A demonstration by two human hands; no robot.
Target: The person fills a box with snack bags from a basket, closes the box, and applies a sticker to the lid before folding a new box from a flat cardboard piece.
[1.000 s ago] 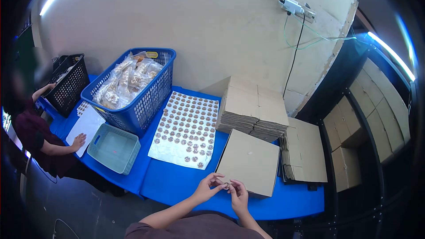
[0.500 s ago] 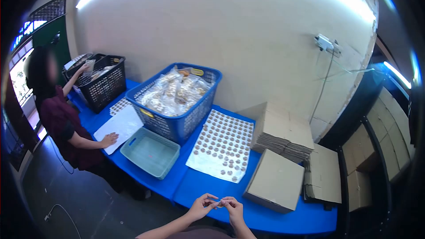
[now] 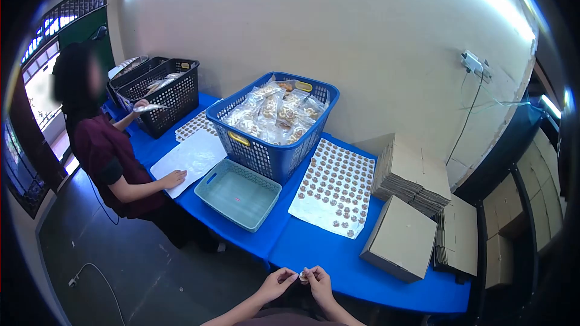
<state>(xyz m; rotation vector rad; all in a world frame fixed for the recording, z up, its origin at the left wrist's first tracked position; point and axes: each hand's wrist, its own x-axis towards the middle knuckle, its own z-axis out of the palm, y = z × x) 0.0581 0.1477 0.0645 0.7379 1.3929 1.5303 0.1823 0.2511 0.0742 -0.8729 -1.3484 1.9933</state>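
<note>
Low in the view, just off the table's front edge, my two hands meet fingertip to fingertip. A small round sticker (image 3: 303, 276), pale with some brown, is pinched in my right hand (image 3: 319, 284). Its size is like the stickers on the sheet. My left hand (image 3: 277, 285) is closed in a pinch right beside it; whether those fingertips grip the sticker's edge or something else is too small to tell. Beyond my hands lies a white sheet (image 3: 314, 220) with rows of round brown stickers; its near left corner is bare.
A blue basket (image 3: 260, 160) of clear packets stands behind a green tray (image 3: 238, 196). Right are a cardboard box (image 3: 402, 238) and flattened cartons (image 3: 420, 169). On the left, a co-worker (image 3: 109, 151) holds a packet (image 3: 150, 108) by black crates (image 3: 175, 99), one hand on white sheets (image 3: 190, 157).
The view has shifted left, so the table's things appear farther right. My fingertips have parted slightly and the sticker shows more plainly. The co-worker's raised hand has lowered with the packet.
</note>
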